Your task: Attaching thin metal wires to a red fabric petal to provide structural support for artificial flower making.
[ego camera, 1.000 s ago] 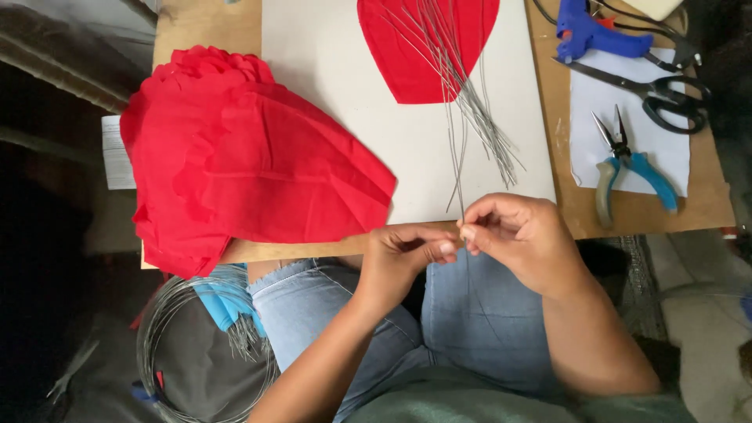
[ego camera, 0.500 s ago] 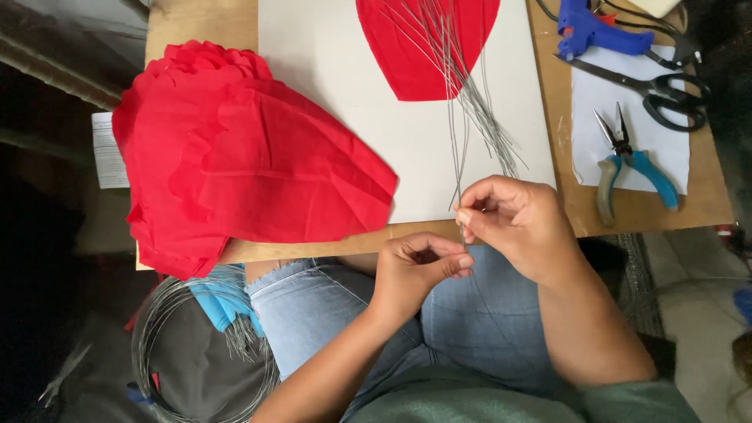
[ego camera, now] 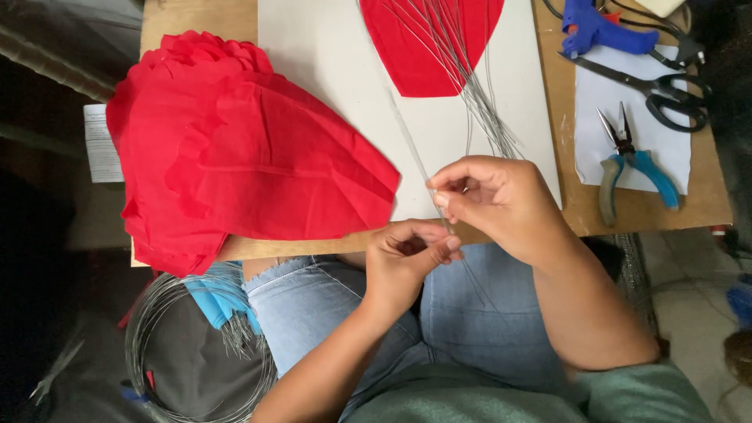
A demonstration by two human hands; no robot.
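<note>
While both hands, the left hand (ego camera: 407, 254) and right hand (ego camera: 489, 196), are pinching one thin wire (ego camera: 427, 180) at lower centre, the person is best keeping it taut and clear of the wire bundle (ego camera: 462, 70).

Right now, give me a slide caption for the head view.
Both hands, left hand and right hand, pinch a thin grey metal wire beside folded red crepe paper.

Wooden tabletop (ego camera: 564, 211) in daylight, dim floor (ego camera: 47, 313) below.

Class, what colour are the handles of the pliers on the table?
The pliers have blue handles with grey; head view, the only one, shows them.
</note>
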